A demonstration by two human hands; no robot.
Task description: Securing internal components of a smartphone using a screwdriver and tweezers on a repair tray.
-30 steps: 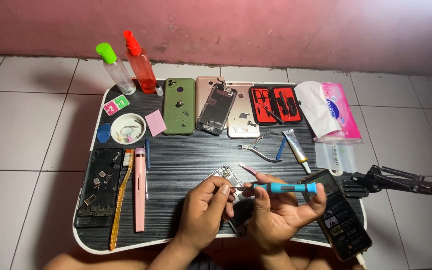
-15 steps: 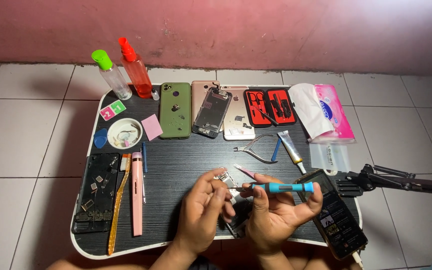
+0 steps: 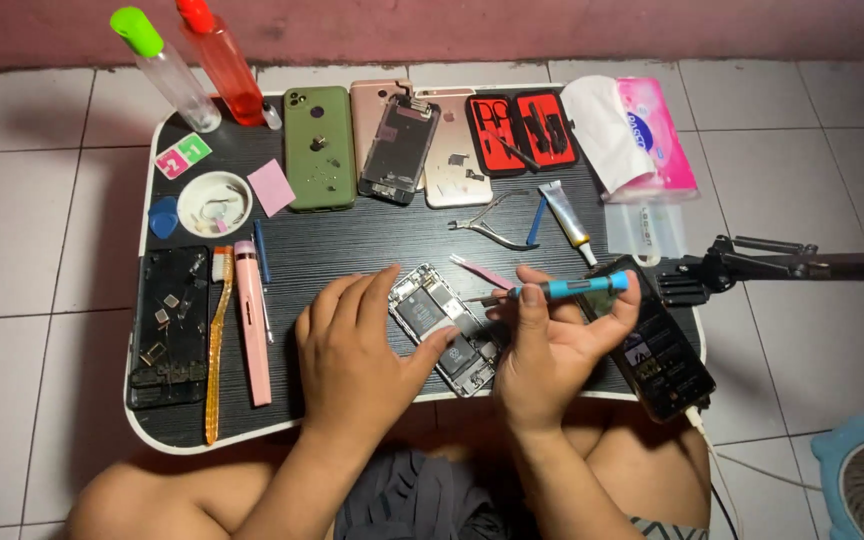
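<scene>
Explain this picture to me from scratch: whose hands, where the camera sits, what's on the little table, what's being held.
The camera sits on the person's head, looking down at their own bare hands over a small black lap table. The left hand steadies an opened phone with its insides showing. The right hand holds a blue screwdriver, tip pointing toward that phone. Around them lie a green phone case, a red tool kit, pliers, two spray bottles and a small white dish.
</scene>
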